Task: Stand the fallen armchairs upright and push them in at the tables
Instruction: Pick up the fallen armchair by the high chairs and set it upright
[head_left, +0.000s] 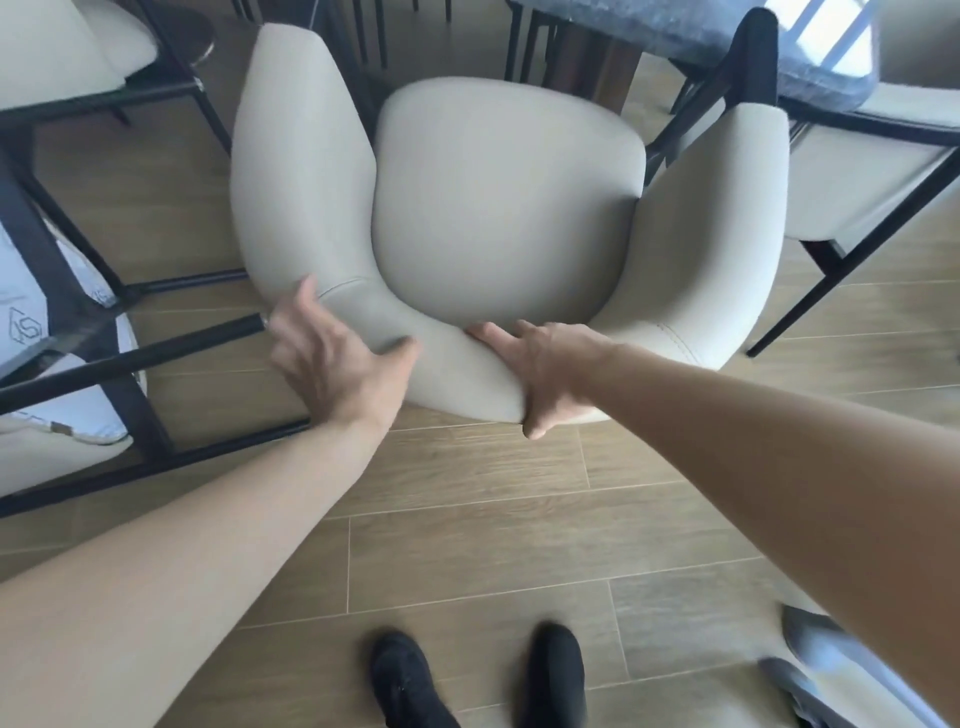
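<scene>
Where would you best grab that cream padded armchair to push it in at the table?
Grip the cream padded armchair by the curved top of its backrest, coming from behind. It stands upright with its seat facing the grey table, so the back is the nearest edge. The left hand and right hand are both there already.

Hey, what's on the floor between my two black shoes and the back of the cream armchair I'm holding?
Nothing: in the head view only bare wood-plank floor lies between the black shoes and the armchair; your forearms cross above it.
</scene>
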